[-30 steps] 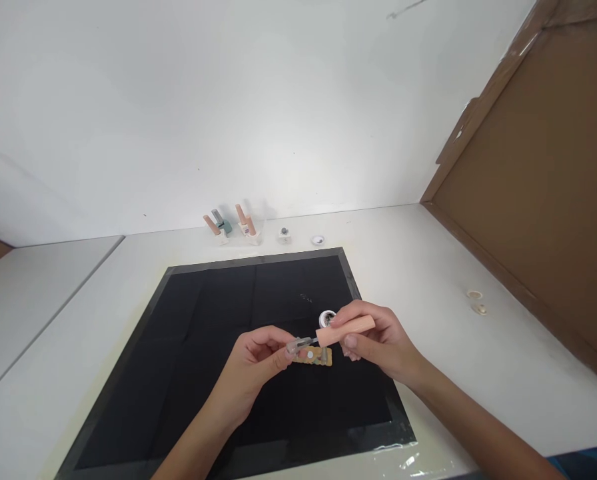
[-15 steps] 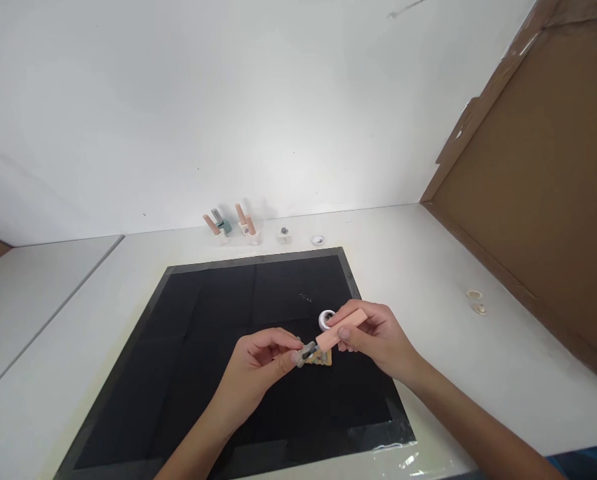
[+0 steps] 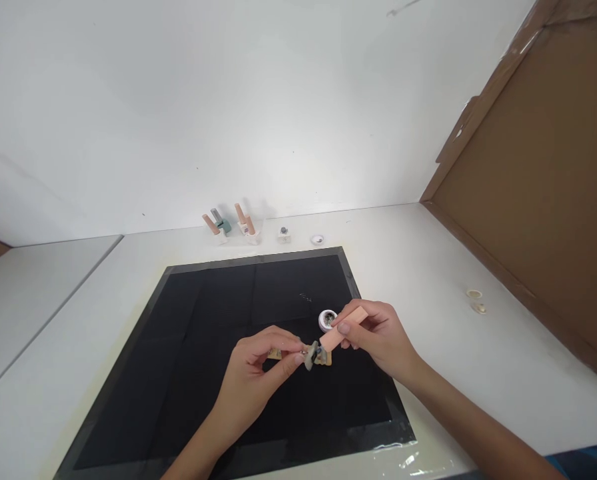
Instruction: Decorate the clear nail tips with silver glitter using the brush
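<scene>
In the head view, my right hand (image 3: 378, 337) pinches the peach cap of a nail polish brush (image 3: 344, 329), pointed down to the left. Between thumb and fingertips my left hand (image 3: 256, 367) has a small greyish piece (image 3: 310, 357), whose exact kind I cannot make out. The brush end is at this piece, with its bristles mostly hidden. Behind and below the fingers lies a yellowish, wavy-edged object (image 3: 326, 359), partly covered. A small round white jar (image 3: 327, 321) with dark and shiny bits stands just beyond my right fingertips.
A black mat (image 3: 218, 320) is taped to the white table (image 3: 418, 267). Along the back wall stand several nail polish bottles (image 3: 251, 230), a small clear bottle (image 3: 284, 235) and a round white lid (image 3: 317, 239). Two small cream pieces (image 3: 474, 294) lie right, near a cardboard panel (image 3: 538, 200).
The greyish piece has turned more upright and shifted slightly right. The brush cap has moved a little right, showing more of the jar's contents. Both hands keep their grip.
</scene>
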A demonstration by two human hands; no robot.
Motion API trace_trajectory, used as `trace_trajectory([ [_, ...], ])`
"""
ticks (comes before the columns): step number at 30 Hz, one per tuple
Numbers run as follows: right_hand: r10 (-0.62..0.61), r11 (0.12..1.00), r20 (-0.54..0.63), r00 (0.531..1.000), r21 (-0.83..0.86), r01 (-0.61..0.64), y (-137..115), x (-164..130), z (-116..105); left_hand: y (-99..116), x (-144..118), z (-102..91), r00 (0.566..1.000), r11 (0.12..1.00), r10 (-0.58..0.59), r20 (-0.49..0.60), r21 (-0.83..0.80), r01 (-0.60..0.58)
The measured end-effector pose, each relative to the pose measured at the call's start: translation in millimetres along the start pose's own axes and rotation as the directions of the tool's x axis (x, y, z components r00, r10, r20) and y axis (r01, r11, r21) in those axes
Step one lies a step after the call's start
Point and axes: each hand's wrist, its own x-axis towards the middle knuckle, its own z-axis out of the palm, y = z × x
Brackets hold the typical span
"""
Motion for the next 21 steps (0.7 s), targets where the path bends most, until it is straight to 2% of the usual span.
trace_trajectory([
  [12, -0.001, 1.000, 0.006, 1.000, 0.019, 0.001, 0.9, -0.7, 1.6, 4.8, 1.9, 2.3, 0.991, 0.979, 0.134, 0.011, 0.151, -0.134],
  [21, 0.087, 0.993, 0.012, 0.996, 0.073, -0.088, 1.8, 1.3, 3.9, 1.3, -2.3, 1.2, 0.978, 0.967, 0.207, -0.008, 0.151, -0.204],
])
